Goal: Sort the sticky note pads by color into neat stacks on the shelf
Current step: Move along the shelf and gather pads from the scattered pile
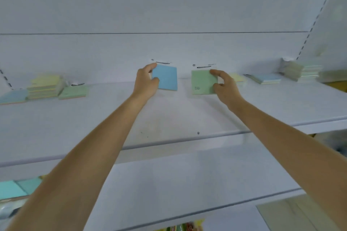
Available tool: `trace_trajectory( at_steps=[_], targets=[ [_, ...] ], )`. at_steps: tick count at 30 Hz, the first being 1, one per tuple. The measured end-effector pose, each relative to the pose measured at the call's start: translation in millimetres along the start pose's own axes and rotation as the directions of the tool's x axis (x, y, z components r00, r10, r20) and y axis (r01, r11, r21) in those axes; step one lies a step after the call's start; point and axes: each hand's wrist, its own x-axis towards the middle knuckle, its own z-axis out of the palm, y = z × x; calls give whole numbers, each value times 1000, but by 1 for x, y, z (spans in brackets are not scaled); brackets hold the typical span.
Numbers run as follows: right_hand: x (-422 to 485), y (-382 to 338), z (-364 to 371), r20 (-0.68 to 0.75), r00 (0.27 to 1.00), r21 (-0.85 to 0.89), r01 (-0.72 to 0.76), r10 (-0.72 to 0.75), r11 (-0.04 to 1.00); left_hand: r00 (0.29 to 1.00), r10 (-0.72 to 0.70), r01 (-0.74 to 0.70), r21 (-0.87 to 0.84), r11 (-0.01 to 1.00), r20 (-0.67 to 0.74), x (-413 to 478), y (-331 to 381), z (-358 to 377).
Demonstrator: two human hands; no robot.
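The blue square paper pad (pixel 167 78) that my left hand (pixel 145 82) pinches looks smooth and matt, with no shine on its face. The pale green square paper pad (pixel 202 82) in my right hand (pixel 225 86) has the same dull paper finish, with a little dark print near its lower left corner. Under them the white shelf board (pixel 169 118) looks like smooth painted metal, matt rather than glossy, with faint grey scuffs and a dark speck towards its front edge.

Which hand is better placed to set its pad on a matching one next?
Left, probably: the left hand grips a blue pad, and a second blue pad lies far left. The right hand grips a green pad, whose match, the other green pad, also lies on the left.
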Motion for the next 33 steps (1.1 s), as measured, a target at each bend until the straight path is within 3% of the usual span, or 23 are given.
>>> trace_trajectory(
  at_steps=[8,16,24,33],
  targets=[
    [15,87,-133,30,996,-20,-80,80,997,1000,9,-10,-48,999,-10,-8,61,150],
    [41,134,-204,-4,990,-34,-142,142,989,998,36,-33,-57,998,47,12,100,242],
    [82,152,-259,-189,978,-46,-101,90,994,991,92,-82,-100,992,99,49,113,307],
    [166,161,-328,-315,943,-105,-150,111,983,987,75,-69,-49,996,141,52,121,353]
  ],
)
